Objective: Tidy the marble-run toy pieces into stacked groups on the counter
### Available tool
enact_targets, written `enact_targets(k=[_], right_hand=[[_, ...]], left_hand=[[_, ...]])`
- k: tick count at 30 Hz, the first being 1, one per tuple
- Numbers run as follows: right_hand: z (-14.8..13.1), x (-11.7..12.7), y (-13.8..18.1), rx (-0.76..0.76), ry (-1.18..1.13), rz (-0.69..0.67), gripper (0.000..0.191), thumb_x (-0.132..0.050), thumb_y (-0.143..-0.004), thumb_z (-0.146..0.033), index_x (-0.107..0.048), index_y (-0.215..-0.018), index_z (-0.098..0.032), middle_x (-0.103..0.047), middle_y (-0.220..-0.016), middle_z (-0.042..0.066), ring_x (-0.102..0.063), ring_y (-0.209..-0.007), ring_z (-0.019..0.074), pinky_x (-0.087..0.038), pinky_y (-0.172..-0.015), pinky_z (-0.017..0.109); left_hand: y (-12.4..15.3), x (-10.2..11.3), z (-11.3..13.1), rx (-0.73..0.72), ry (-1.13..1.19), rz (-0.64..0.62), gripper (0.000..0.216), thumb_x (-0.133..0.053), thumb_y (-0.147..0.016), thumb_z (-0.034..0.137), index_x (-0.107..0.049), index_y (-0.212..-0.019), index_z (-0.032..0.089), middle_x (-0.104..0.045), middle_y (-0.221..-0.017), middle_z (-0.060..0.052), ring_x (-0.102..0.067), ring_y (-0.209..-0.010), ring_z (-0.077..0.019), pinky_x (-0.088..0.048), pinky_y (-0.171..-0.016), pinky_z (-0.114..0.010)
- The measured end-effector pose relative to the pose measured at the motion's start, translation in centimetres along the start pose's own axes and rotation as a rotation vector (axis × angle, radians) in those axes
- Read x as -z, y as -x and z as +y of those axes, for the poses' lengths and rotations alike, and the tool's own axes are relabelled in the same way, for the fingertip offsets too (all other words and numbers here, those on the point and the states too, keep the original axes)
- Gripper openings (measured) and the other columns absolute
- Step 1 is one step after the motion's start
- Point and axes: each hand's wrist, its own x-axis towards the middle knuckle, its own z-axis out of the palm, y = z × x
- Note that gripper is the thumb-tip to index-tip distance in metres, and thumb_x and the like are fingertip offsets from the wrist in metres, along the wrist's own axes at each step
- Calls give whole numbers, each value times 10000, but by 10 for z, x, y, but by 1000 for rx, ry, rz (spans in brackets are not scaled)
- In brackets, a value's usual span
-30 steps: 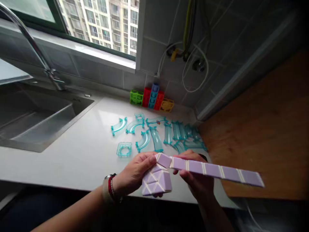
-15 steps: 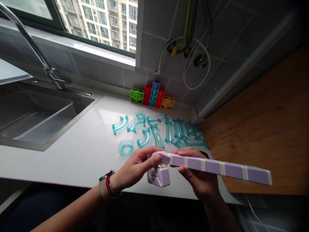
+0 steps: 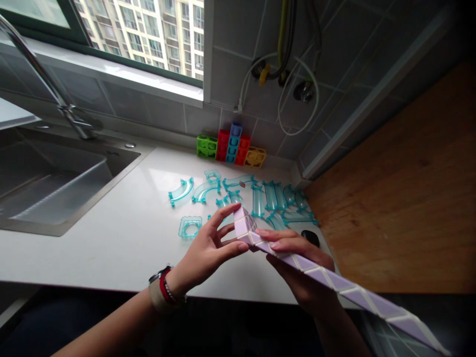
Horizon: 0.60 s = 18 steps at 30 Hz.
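A lilac twist-snake puzzle (image 3: 329,277) with white seams is held above the counter. Its near-left end is folded into a compact block, while the long straight tail slants down to the lower right. My left hand (image 3: 208,243) holds the folded end, index fingertip on its top and thumb at its lower edge. Just beside the fold, my right hand (image 3: 307,267) is closed round the straight part, fingers over it. Part of the block's underside is hidden from me.
Clear teal track pieces (image 3: 258,201) lie on the white counter (image 3: 122,238). Coloured blocks (image 3: 233,144) stand against the tiled wall. A sink (image 3: 70,183) with a faucet (image 3: 74,121) is at left, a wooden panel (image 3: 390,208) at right. A dark round object (image 3: 310,238) sits near the panel.
The puzzle has been turned: its folded block swung from below the tail to above my left thumb, and its tail now tilts lower to the right. The left fingers have spread somewhat.
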Motion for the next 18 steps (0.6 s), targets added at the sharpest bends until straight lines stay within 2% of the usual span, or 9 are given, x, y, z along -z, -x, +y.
enact_targets(k=[1,3,6,8,11,13,15,18], right_hand=[[2,-1,1,31,-8,13,351,-691,-878,-16,-715,-1111,-277,-740,-1223,58,-681,-1183,267,-558,-1020,454],[5,-2,2,77,-29,10,366,-692,-872,-12,-729,-1115,-284,-742,-1231,57,-678,-1197,288,-547,-1039,493],[11,0,2,116,-51,-48,331,-689,-895,-63,-748,-1121,-296,-751,-1223,54,-675,-1206,308,-542,-1046,517],[13,4,0,134,-54,-119,259,-671,-936,-148,-756,-1128,-300,-757,-1211,61,-662,-1225,320,-533,-1050,536],[14,6,-4,176,-60,-193,219,-702,-929,-209,-760,-1121,-298,-779,-1137,67,-669,-1198,324,-525,-1041,547],[15,4,-4,157,-81,-133,308,-799,-851,-207,-741,-1141,-292,-778,-1109,65,-689,-1135,303,-541,-1015,511],[17,-1,-1,63,-114,-13,389,-860,-791,-250,-722,-1153,-277,-759,-1105,66,-690,-1084,276,-565,-966,456],[23,-11,4,-181,-253,136,346,-840,-809,-349,-721,-1122,-262,-743,-1052,57,-697,-875,212,-604,-770,360]], left_hand=[[0,-1,0,52,81,22,695,-798,-849,255,-465,-1452,351,-392,-1589,-90,-561,-1312,-296,-542,-1016,-382],[0,0,2,185,216,3,656,-752,-895,291,-437,-1469,335,-450,-1549,-120,-610,-1263,-298,-566,-985,-415],[1,5,9,363,335,-125,513,-693,-940,306,-505,-1415,252,-587,-1406,-165,-704,-1107,-280,-612,-868,-388],[1,10,14,396,353,-155,511,-728,-912,247,-534,-1384,231,-632,-1348,-153,-720,-1061,-250,-609,-866,-360],[0,14,15,360,359,-157,642,-801,-827,167,-528,-1402,253,-641,-1347,-117,-683,-1140,-249,-572,-964,-387],[-1,14,12,327,360,-200,703,-837,-781,173,-530,-1409,245,-655,-1325,-117,-662,-1175,-274,-546,-999,-410],[-3,12,8,248,324,-209,748,-870,-727,168,-542,-1397,221,-679,-1277,-120,-653,-1181,-289,-526,-1006,-397],[-4,10,5,98,204,-117,823,-901,-655,123,-537,-1387,218,-683,-1263,-111,-636,-1195,-290,-518,-972,-344]])
